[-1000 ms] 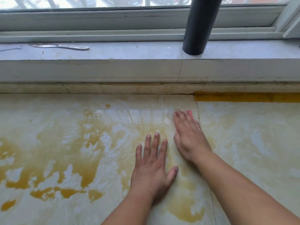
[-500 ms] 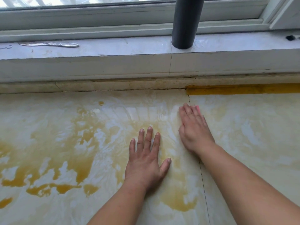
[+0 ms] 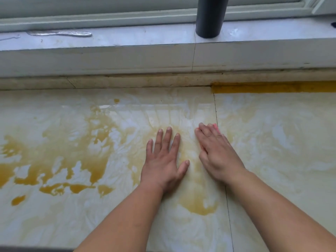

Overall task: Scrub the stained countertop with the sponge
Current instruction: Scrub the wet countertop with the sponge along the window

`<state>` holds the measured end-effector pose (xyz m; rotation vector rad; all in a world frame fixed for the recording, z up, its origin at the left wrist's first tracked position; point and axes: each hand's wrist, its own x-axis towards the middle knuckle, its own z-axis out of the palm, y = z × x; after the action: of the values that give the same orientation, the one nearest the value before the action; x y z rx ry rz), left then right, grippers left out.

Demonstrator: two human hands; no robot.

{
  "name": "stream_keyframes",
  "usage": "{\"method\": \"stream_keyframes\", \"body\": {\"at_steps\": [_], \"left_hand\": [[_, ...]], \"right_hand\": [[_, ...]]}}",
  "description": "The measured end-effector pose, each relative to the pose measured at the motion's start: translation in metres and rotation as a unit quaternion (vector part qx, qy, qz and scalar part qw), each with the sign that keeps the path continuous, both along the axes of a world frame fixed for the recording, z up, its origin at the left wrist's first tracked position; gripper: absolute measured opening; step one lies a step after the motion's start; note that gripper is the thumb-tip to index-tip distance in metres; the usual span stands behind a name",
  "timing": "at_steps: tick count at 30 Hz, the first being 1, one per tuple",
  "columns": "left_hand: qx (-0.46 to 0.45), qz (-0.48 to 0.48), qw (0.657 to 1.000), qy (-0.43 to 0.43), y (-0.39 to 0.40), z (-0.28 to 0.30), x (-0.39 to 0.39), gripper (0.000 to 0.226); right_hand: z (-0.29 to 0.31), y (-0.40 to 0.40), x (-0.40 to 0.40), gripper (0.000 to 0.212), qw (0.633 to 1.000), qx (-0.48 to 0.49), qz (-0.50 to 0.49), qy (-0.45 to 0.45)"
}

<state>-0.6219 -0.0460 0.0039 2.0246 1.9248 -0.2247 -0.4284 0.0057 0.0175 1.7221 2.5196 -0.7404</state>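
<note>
Most of the sponge (image 3: 216, 126) is hidden under the right hand (image 3: 219, 153); only a small pink edge shows past the fingertips, just left of the thin seam (image 3: 221, 153) that runs down the countertop (image 3: 281, 160). Its shape and thickness cannot be made out. The right hand lies flat on top of it, fingers close together and pressed down, so it covers the sponge rather than wrapping round it. The left hand (image 3: 163, 160) rests palm down on the wet surface just beside the right one, fingers slightly apart, thumb out to the side, holding nothing. Both forearms are cut off by the bottom edge. The countertop is pale and glossy, smeared with thin yellow-brown streaks around the hands, with thicker amber pools (image 3: 60, 171) well to the left and one patch (image 3: 200, 206) between the forearms. A strong yellow strip (image 3: 272, 86) runs along the back edge on the right. On the sill (image 3: 127, 39) behind, a dark tube (image 3: 210, 17) stands upright, its top out of frame, and a flat silvery object (image 3: 60, 33) lies far left, too blurred to identify.
</note>
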Motion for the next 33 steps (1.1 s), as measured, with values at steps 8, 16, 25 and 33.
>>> {"method": "stream_keyframes", "body": {"at_steps": [8,16,25,33], "left_hand": [[0.008,-0.002,1.0,-0.014,-0.001,-0.001,-0.001,0.084],[-0.021,-0.015,0.997,-0.077,0.002,0.005,-0.009,0.079],[0.008,-0.021,0.999,-0.037,-0.012,0.006,-0.059,0.076],[0.011,-0.022,0.999,-0.029,-0.015,-0.006,-0.063,0.079]], "right_hand": [[-0.002,-0.119,0.05,0.07,0.999,0.035,-0.02,0.012],[-0.003,-0.234,0.021,0.074,0.998,0.052,-0.031,0.036],[-0.007,-0.152,-0.058,0.074,0.997,0.017,-0.074,-0.034],[0.004,-0.19,-0.049,0.073,0.998,0.011,-0.051,-0.028]]}}
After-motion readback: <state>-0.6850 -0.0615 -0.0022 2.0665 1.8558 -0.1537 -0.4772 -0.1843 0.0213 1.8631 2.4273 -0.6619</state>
